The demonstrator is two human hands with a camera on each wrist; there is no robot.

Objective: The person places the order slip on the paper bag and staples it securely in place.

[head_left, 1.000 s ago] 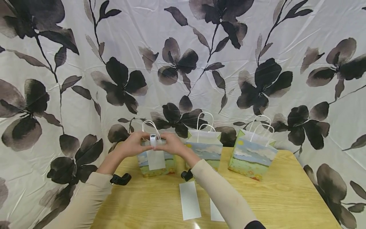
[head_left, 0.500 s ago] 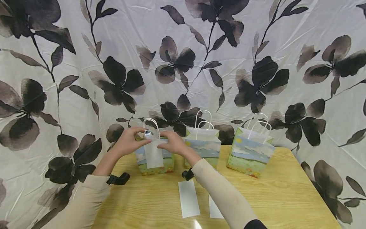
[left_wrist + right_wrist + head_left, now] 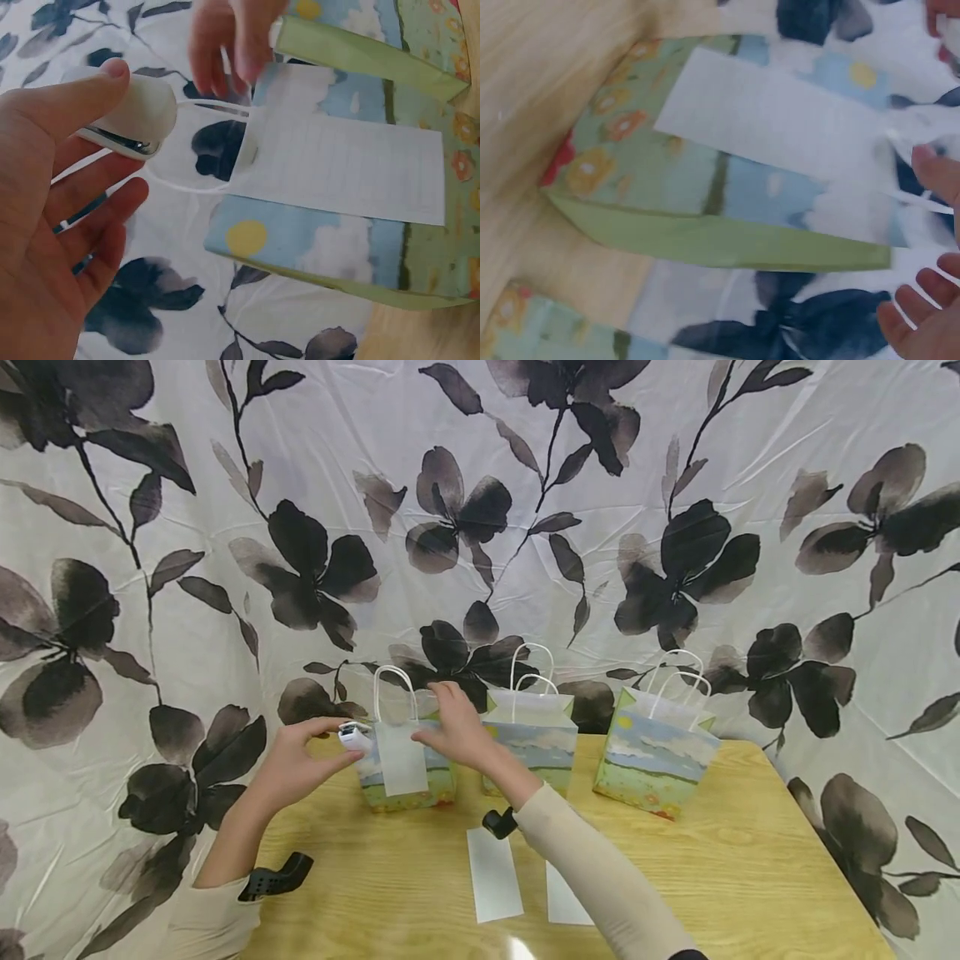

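Note:
In the head view a paper gift bag (image 3: 442, 781) with a painted landscape and white handles stands at the left of the row. A white paper slip (image 3: 403, 762) hangs down its front from the top edge, and a small staple-like mark (image 3: 255, 154) shows near the slip's upper end. My left hand (image 3: 296, 767), left of the bag, pinches a small white stapler (image 3: 142, 112) between thumb and fingers. My right hand (image 3: 461, 731) is at the bag's upper right, its fingers spread and relaxed, with nothing in them.
Two more matching bags stand to the right, one in the middle (image 3: 528, 743) and one turned at an angle (image 3: 660, 760). Nearer me on the wooden table (image 3: 720, 877) lie two white slips, one (image 3: 495, 877) beside the other (image 3: 566, 897), partly under my right sleeve.
My left hand has drawn the stapler off the bag's top edge and away to the left. My right hand has let go of the slip and its fingers have spread; the slip stays on the bag.

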